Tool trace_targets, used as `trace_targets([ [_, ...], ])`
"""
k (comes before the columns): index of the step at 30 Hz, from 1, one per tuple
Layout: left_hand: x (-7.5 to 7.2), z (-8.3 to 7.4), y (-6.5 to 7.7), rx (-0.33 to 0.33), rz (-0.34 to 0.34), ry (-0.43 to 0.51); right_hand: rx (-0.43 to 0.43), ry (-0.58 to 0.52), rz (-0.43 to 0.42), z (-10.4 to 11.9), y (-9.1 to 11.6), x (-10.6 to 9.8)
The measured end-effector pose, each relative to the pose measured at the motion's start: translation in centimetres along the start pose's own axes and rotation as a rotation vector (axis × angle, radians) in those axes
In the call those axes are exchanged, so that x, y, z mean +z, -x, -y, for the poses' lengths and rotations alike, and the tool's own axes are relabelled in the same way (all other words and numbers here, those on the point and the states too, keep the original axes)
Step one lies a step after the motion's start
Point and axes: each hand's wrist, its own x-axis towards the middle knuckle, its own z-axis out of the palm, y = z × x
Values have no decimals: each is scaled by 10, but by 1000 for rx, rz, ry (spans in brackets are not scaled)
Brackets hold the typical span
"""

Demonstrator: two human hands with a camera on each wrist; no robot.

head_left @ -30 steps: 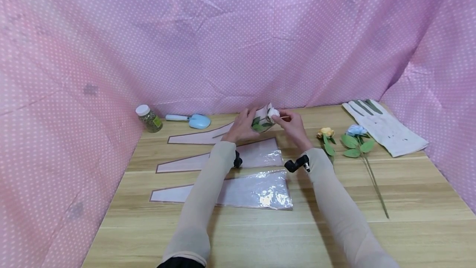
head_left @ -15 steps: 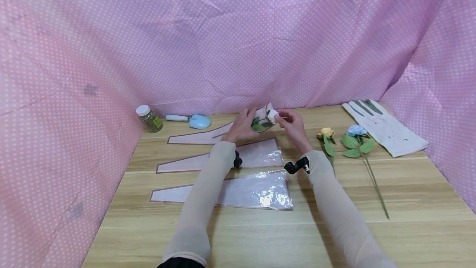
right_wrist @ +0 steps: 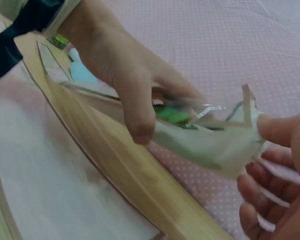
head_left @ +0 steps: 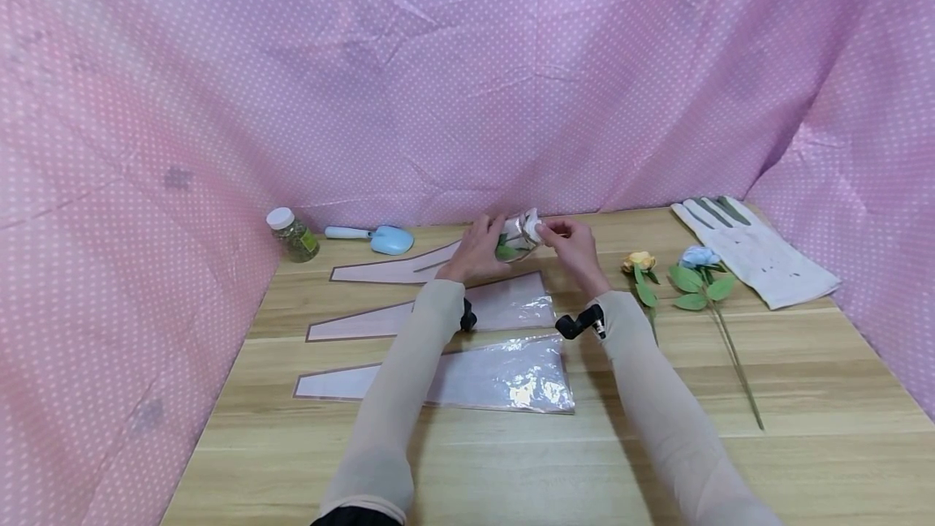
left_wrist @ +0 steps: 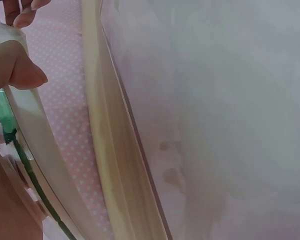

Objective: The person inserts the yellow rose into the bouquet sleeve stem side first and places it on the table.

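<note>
At the back of the table, my left hand [head_left: 476, 250] grips a clear-fronted flower sleeve [head_left: 517, 230] around its body, thumb on the near side. A white rose [head_left: 535, 227] lies inside it, its head at the wide mouth on the right. Through the film show a green leaf [right_wrist: 175, 115] and, in the left wrist view, the dark green stem [left_wrist: 32, 175]. My right hand [head_left: 573, 254] pinches the rose head at the mouth between thumb and fingers; its other fingers are loosely bent. The right fingertips partly cover the bloom.
Two more flat sleeves [head_left: 504, 311] [head_left: 497, 372] lie in front. A yellow rose [head_left: 639, 262], a blue rose [head_left: 700, 256] with a long stem and a white glove [head_left: 767, 258] are at right. A lidded jar [head_left: 294, 235] and a blue trowel [head_left: 391, 239] stand back left.
The held sleeve has dipped and turned slightly, with more glare on its film and less leaf showing. My right hand has stayed at the rose head, shifting only a little.
</note>
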Motion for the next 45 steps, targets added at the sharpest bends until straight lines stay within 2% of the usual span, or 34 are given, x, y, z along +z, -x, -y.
trace_targets([
  [6,-3,-1,1,-16,0,15,-67,-32,43,-2,-1,-3],
  [12,-3,-2,0,2,0,21,-68,1,21,-2,1,-2],
  [18,-4,-1,-1,3,-9,31,-70,0,42,-3,3,-2],
  [23,-5,-1,-1,7,-16,16,-33,14,75,23,19,-2],
  [26,-6,-1,-1,10,-19,7,-45,44,87,34,29,-1],
  [31,-6,-1,-2,4,-14,5,-60,5,134,30,29,0],
  [38,-4,1,-4,2,-10,-7,3,-30,215,25,23,2],
  [45,-2,2,-5,-6,-1,-23,68,-58,267,-4,6,9],
])
